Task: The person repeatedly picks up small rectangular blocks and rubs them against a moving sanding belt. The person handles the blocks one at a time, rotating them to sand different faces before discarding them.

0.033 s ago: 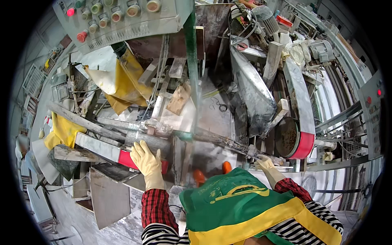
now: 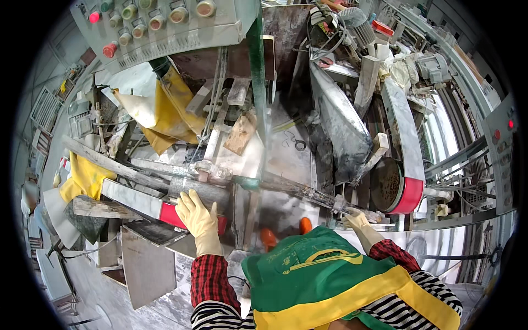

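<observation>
My left hand (image 2: pixel 199 220), in a pale yellow rubber glove, lies with its fingers stretched out over the near side of a grey roller (image 2: pixel 201 193). Beside it is the red-banded end (image 2: pixel 171 214) of a long pale machine arm. On the right, my right hand (image 2: pixel 360 224), gloved alike, reaches to the end of a dirty metal bar (image 2: pixel 297 190). Its fingers look outstretched at the bar, small and partly hidden. No loose object shows in either hand.
A control box (image 2: pixel 165 33) with several coloured buttons hangs at upper left. Yellow sheeting (image 2: pixel 170 113) drapes over the machine. A round-ended machine arm (image 2: pixel 407 195) with a red band stands right of my right hand. A board (image 2: pixel 148 264) leans at lower left.
</observation>
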The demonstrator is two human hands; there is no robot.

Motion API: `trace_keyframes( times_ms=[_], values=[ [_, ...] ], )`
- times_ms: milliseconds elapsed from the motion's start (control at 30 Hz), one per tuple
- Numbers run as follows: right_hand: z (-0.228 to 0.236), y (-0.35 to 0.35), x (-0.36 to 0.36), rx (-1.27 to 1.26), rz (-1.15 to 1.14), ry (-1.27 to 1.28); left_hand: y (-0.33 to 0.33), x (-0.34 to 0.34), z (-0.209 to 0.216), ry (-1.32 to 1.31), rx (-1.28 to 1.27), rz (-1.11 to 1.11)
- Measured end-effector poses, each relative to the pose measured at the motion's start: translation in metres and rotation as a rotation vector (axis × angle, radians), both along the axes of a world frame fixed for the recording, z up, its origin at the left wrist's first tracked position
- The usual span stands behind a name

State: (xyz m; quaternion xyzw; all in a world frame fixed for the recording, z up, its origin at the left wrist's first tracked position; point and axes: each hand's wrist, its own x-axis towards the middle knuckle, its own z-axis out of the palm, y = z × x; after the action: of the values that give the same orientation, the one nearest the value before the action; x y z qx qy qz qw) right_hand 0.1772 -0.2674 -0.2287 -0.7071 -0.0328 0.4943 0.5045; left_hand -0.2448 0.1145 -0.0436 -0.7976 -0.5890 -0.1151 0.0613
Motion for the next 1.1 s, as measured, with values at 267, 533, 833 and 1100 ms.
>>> trace_keyframes(
  times_ms=[267, 533, 833, 1100],
  values=[
    [0.042, 0.033, -0.028, -0.068, 0.016, -0.020, -0.010, 0.004, 0.010, 0.015, -0.041, -0.001],
    [0.009, 0.010, -0.020, -0.099, 0.128, -0.087, -0.016, 0.009, 0.005, 0.026, -0.007, -0.035],
    [0.021, 0.012, -0.021, -0.163, 0.209, -0.089, -0.010, 0.013, 0.013, -0.102, -0.015, -0.028],
    [0.045, 0.022, 0.004, -0.104, 0.102, -0.045, 0.082, -0.049, 0.071, -0.267, 0.139, 0.498]
  ],
)
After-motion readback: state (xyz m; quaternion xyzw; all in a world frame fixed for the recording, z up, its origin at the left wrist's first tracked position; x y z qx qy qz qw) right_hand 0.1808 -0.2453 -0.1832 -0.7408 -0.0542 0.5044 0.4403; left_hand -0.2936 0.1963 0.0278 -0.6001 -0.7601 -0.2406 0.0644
